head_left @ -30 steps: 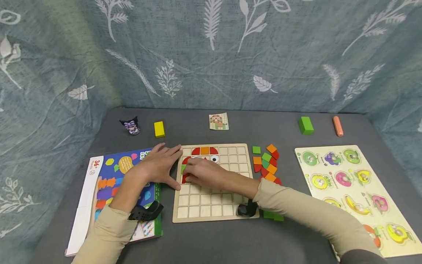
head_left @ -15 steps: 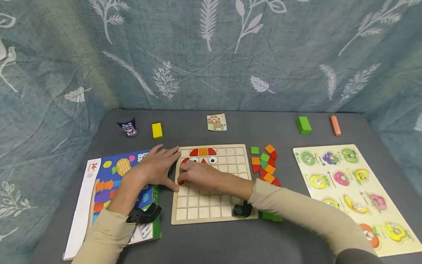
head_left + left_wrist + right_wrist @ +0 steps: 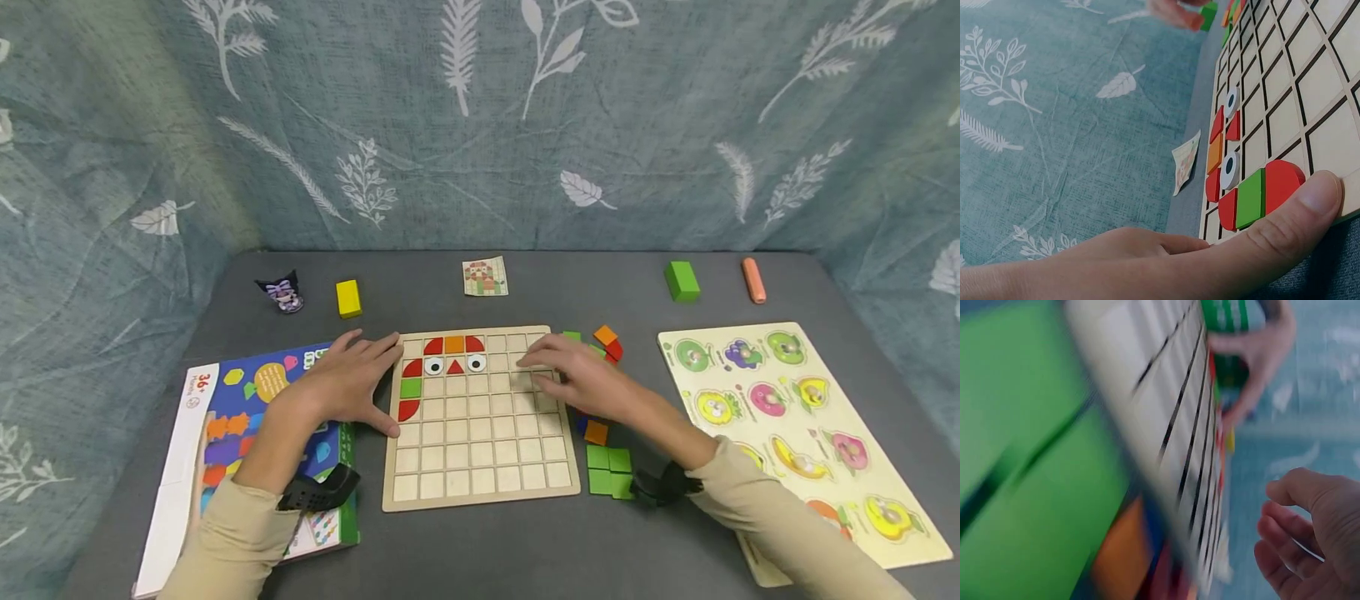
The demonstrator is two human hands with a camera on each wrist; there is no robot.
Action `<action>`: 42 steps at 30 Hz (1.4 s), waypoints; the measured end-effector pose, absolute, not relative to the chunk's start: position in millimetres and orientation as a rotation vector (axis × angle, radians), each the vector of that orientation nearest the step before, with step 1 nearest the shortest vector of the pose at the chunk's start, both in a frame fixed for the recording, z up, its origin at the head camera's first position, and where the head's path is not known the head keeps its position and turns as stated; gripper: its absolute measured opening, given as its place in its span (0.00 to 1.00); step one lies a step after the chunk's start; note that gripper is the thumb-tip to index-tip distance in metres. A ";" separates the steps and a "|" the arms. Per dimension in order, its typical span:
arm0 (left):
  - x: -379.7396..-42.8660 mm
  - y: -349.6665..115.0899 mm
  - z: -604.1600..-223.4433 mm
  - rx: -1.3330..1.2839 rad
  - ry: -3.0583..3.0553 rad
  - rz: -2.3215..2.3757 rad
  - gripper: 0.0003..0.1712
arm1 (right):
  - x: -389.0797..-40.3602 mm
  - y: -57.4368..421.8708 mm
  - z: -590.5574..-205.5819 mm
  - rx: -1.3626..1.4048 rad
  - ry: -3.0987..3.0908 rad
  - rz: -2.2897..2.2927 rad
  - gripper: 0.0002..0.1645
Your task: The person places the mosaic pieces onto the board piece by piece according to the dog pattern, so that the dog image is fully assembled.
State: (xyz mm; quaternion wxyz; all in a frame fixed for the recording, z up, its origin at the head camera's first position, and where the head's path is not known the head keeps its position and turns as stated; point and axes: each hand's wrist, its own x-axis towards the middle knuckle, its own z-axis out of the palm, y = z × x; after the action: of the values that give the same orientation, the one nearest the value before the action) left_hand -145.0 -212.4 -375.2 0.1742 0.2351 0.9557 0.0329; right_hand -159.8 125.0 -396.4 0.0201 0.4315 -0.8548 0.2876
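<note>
A wooden grid board point(image 3: 480, 498) lies in the middle of the table in the head view. My left hand point(image 3: 341, 383) is spread along its left edge, thumb and fingertips touching the frame. In its left column sit a red quarter-round tile point(image 3: 408, 410), a green square tile point(image 3: 410, 388) and another red rounded tile. Two eye tiles point(image 3: 476, 362), a red triangle tile point(image 3: 454, 367) and an orange square tile point(image 3: 454, 344) lie nearby in the upper rows. Over the board's right side hovers my right hand point(image 3: 581, 375), fingers loosely bent and holding nothing, also seen in the right wrist view.
Loose tiles, including green squares point(image 3: 609, 472), lie right of the board, partly hidden by the right hand. A boxed toy point(image 3: 270, 433) stands left, a fruit puzzle point(image 3: 813, 433) right. Behind are a pattern card point(image 3: 484, 276), yellow block point(image 3: 348, 298) and green block point(image 3: 682, 282).
My right hand has left the board's left column and moved right, toward the loose tiles. The red tile at its fingers stays in the grid. My left hand keeps its place.
</note>
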 end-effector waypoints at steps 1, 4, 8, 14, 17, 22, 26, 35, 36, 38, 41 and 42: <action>-145.1 -213.0 -374.8 0.669 2.709 0.096 0.66 | -161.5 136.7 -397.6 1.283 -2.671 0.879 0.14; -145.7 -213.7 -373.9 0.678 2.706 0.099 0.66 | -164.3 168.7 -403.2 1.147 -2.737 0.825 0.15; -146.2 -213.3 -374.7 0.670 2.699 0.103 0.66 | -162.9 198.3 -409.4 1.025 -2.827 0.760 0.18; -146.1 -213.8 -375.9 0.655 2.688 0.098 0.67 | -161.3 216.7 -412.9 0.970 -2.835 0.691 0.20; -146.6 -214.1 -376.1 0.650 2.684 0.092 0.67 | -161.3 220.3 -414.3 0.980 -2.811 0.698 0.19; -146.6 -213.6 -375.7 0.648 2.686 0.097 0.66 | -160.4 222.6 -416.4 1.054 -2.761 0.637 0.17; -145.9 -212.9 -375.8 0.653 2.688 0.092 0.66 | -160.9 222.1 -416.5 1.103 -2.718 0.592 0.16; -145.0 -212.9 -376.8 0.656 2.690 0.101 0.66 | -162.3 219.8 -416.7 1.132 -2.733 0.498 0.11; -145.0 -212.8 -376.9 0.658 2.689 0.103 0.66 | -161.7 220.3 -416.8 1.137 -2.730 0.478 0.10; -144.9 -212.7 -376.8 0.666 2.690 0.103 0.66 | -160.2 221.8 -417.0 1.144 -2.729 0.446 0.09; -145.4 -213.5 -376.4 0.659 2.691 0.108 0.66 | -158.7 224.0 -416.6 1.151 -2.731 0.426 0.07; -145.5 -213.8 -376.0 0.658 2.693 0.107 0.66 | -158.6 224.4 -416.4 1.155 -2.732 0.425 0.07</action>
State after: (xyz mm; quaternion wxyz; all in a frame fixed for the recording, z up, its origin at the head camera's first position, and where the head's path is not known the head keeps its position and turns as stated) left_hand -145.5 -213.8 -376.0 0.1824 0.2331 0.9544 0.0378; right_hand -158.6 224.4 -416.4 0.0723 0.3845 -0.9094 0.1415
